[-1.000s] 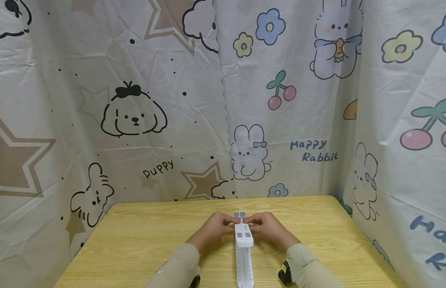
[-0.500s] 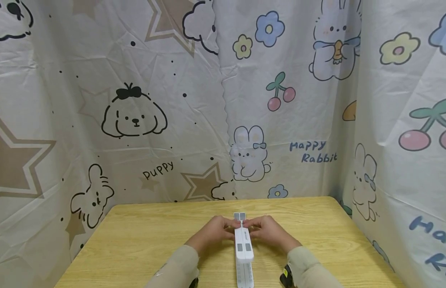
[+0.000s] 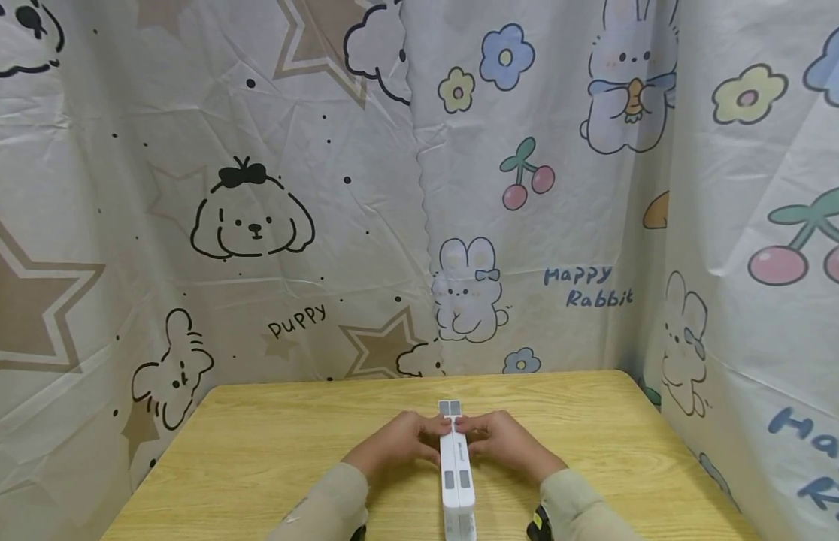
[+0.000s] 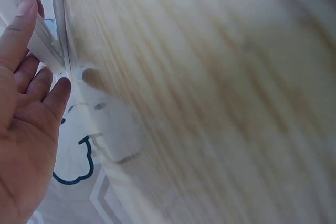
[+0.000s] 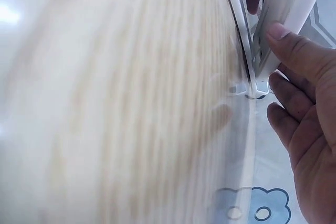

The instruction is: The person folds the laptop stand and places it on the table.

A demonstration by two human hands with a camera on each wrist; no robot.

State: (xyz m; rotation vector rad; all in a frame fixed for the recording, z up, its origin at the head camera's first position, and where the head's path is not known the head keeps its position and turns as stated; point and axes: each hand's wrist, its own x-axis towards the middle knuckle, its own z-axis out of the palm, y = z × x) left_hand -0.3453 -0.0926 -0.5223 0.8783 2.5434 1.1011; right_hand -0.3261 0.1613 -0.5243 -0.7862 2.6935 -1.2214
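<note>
A white folding laptop stand (image 3: 458,481) with grey rubber pads lies lengthwise down the middle of the table. Its upper part tilts up from the lower bar, and the two are close together at the near end. My left hand (image 3: 398,443) holds the upper part from the left near the far end. On the opposite side, my right hand (image 3: 510,445) grips it too. In the left wrist view the thumb (image 4: 21,27) lies along the white side of the upper part. The right wrist view has the thumb (image 5: 294,48) on its other side, above the lower bar (image 5: 239,19).
The wooden table (image 3: 291,436) has a pale yellow grain. Behind it and at the sides hangs a white printed cloth (image 3: 365,248). A black wrist device (image 3: 539,524) with a yellow mark sits by the right sleeve.
The upper part of the stand has swung down toward the near end, covering more of the lower bar. Both hands have moved slightly nearer while keeping hold of it.
</note>
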